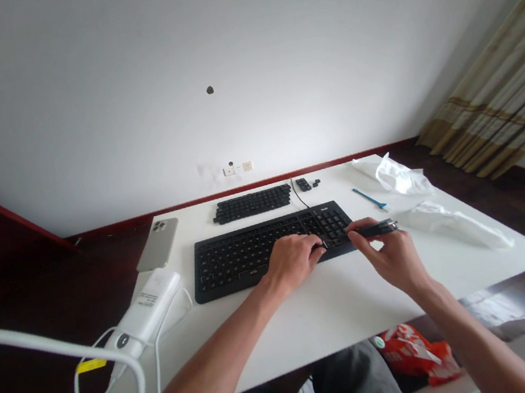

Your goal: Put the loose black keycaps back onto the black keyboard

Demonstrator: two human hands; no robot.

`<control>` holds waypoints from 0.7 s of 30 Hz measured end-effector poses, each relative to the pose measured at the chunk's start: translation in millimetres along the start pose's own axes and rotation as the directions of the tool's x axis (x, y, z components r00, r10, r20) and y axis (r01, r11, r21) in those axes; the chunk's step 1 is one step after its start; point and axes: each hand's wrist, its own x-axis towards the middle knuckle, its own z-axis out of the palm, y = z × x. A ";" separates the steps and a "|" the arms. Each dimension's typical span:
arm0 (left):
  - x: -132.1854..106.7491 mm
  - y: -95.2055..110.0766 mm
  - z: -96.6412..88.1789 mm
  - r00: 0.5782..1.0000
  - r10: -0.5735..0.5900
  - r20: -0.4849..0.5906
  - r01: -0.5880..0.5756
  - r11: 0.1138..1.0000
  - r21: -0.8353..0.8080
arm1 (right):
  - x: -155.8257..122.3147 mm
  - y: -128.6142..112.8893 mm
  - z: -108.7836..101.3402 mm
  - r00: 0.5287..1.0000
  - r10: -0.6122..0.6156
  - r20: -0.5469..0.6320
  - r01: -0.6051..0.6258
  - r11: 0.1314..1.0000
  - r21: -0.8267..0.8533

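A black keyboard (234, 284) lies at a slant on the white table (292, 318), its main block showing small pale spots in place of normal keycaps. My left hand (295, 259) rests over its lower right part, fingers bent together around something small and dark that I cannot make out. To its right, my right hand (394, 258) grips a slim dark handheld tool (377, 229) between thumb and fingers. The tool's thin end points left toward my left fingertips. Behind the keyboard, loose black keycaps (252, 204) lie in rows, with a smaller keycap group (303, 185) beside them.
A blue pry tool (369, 198) lies at the right, near crumpled white plastic wrapping (396, 176). On the left are a phone (157, 245) and a white power strip (147, 301) with cables. A red plastic bag (417, 354) sits below the table's front edge.
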 end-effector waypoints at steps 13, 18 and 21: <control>-0.5 -1.6 -0.1 1.000 0.001 -0.010 -0.001 1.000 -0.015 | -2.9 -6.8 8.7 0.989 0.149 0.016 -0.150 0.985 0.088; 0.0 -1.0 -0.7 1.000 -0.016 -0.002 0.016 1.000 -0.027 | 11.1 -8.2 1.9 0.977 0.142 0.162 -0.160 0.981 0.106; 0.2 -0.3 -1.8 1.000 -0.024 0.002 0.024 0.999 -0.030 | 19.7 -12.6 -4.9 0.961 0.116 0.252 -0.141 0.987 0.080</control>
